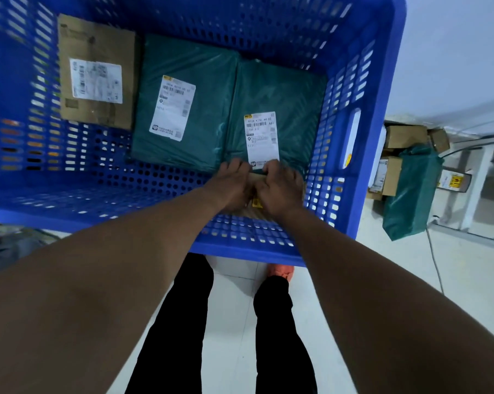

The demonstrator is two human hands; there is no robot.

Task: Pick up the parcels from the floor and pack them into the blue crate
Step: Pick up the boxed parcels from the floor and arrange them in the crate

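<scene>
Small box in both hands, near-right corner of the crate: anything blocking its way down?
Nothing visible does. The left hand and right hand hold the small cardboard parcel inside the blue crate, by its near wall. The right-side green bag lies just beyond its far edge; the floor beneath is hidden.

The crate (382, 109) was bright blue, its walls and base patterned with rows of slots and round holes. At upper left, the cardboard box (98, 46) was brown, and its box label (98, 81) was white. The left poly mailer (188, 58) and right poly mailer (285, 92) were dark teal-green. The mailer labels (173, 108) (262, 137) were white with black barcodes. The small cardboard parcel (256, 177) was tan with a yellow sticker (257, 202). The trousers (177, 322) were black, and the floor (234, 322) was off-white.
</scene>
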